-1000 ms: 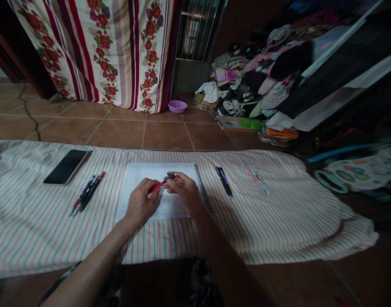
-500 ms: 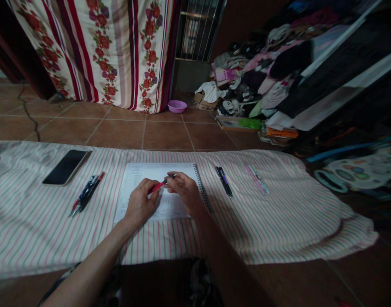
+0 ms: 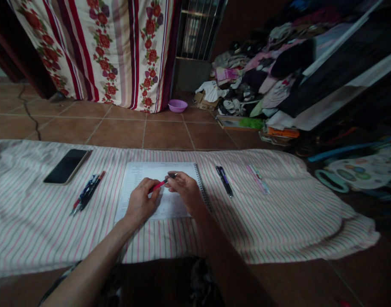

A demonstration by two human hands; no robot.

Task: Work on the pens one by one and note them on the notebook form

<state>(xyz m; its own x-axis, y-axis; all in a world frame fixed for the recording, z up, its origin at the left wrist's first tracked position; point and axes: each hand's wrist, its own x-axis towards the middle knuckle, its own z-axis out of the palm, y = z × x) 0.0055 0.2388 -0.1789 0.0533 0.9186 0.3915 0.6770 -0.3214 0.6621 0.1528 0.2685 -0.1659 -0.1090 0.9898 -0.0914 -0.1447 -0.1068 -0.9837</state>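
Note:
Over a spiral notebook point(image 3: 170, 209) with printed or written pages, both my hands hold one red and black pen point(image 3: 159, 186). My left hand point(image 3: 142, 199) is closed round its red end. The fingers of my right hand point(image 3: 183, 189) pinch the dark end, which points up to the right. To the left of the notebook lies a bunch of several pens point(image 3: 88, 193). Two dark pens point(image 3: 224, 181) rest just right of the spiral binding, and pastel pens point(image 3: 258, 179) lie farther right.
A phone point(image 3: 67, 166) lies at the left on the striped cloth point(image 3: 288, 217). Beyond are the tiled floor point(image 3: 125, 132), a floral curtain point(image 3: 118, 51), a purple basin point(image 3: 177, 105) and a heap of clothes point(image 3: 256, 72). A toy-like white panel point(image 3: 362, 172) stands at the right.

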